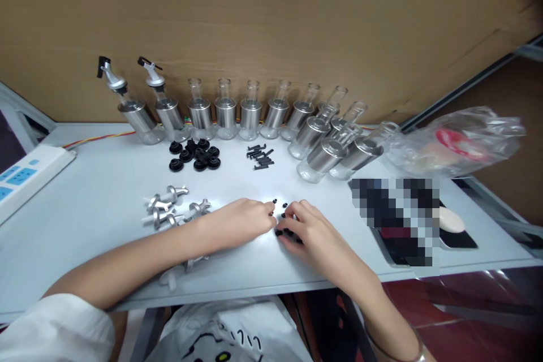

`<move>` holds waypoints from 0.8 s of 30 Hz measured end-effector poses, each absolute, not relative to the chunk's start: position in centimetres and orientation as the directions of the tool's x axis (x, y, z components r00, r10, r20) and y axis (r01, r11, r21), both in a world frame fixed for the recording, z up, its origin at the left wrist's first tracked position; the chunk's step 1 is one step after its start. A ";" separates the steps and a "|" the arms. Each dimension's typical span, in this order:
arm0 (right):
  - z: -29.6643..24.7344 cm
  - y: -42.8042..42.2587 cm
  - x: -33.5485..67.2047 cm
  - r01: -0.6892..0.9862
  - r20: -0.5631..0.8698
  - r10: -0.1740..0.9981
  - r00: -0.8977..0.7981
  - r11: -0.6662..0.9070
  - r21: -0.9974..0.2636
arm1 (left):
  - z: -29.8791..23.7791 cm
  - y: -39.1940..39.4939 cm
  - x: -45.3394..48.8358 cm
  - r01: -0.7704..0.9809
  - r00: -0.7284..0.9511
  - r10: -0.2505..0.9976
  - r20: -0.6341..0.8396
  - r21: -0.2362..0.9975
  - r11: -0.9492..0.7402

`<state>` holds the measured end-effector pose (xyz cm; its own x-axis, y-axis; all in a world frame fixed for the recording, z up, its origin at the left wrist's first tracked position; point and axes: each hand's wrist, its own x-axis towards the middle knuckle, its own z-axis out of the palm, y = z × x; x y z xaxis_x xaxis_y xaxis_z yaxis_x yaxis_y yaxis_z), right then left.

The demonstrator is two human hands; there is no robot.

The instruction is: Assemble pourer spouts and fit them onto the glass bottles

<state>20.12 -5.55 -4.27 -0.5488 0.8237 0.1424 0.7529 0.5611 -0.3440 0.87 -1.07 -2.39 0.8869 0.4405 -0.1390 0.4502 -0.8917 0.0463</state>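
Observation:
My left hand (244, 220) rests on the white table (97, 192), fingers curled, its fingertips pinching at several tiny black parts (280, 218). My right hand (311, 232) lies beside it, fingers bent over the same small black pieces, with some under its fingertips. What each pinch holds is too small to name. Silver pourer spouts (172, 206) lie just left of my left wrist, and one lies under my forearm.
A row of glass bottles with metal sleeves (224, 110) stands along the cardboard back wall, two with spouts fitted (114, 82); more bottles lie tipped at right (335, 147). Black round caps (195, 155), black pins (261, 155), a power strip (25, 172), a plastic bag (458, 141).

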 end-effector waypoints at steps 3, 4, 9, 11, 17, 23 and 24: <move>-4.6 -5.5 20.1 0.726 0.162 0.815 -0.556 0.572 -0.383 | -2.5 -1.1 0.9 0.431 0.897 0.421 -0.132 0.062 -0.900; -4.6 -5.6 20.3 0.711 0.168 0.818 -0.551 0.565 -0.419 | -2.5 -1.0 0.9 0.417 0.905 0.406 -0.125 0.071 -0.906; -3.1 -6.5 22.5 0.743 0.051 0.915 -0.399 0.356 -0.567 | -2.6 -0.4 1.1 0.361 0.930 0.346 -0.127 0.125 -0.924; -2.7 -6.6 23.1 0.791 -0.011 0.935 -0.353 0.292 -0.538 | -2.8 -0.1 1.0 0.372 0.926 0.354 -0.128 0.158 -0.915; -3.4 -5.9 22.5 0.800 -0.126 0.899 -0.419 0.300 -0.519 | -3.5 0.1 1.0 0.430 0.903 0.418 -0.105 0.257 -0.865; -2.7 -6.3 22.2 0.825 -0.135 0.921 -0.366 0.254 -0.505 | -2.7 0.2 0.9 0.453 0.891 0.438 -0.122 0.323 -0.831; -2.5 -6.5 22.3 0.830 -0.138 0.924 -0.357 0.246 -0.501 | -2.3 0.3 0.8 0.458 0.888 0.441 -0.131 0.338 -0.822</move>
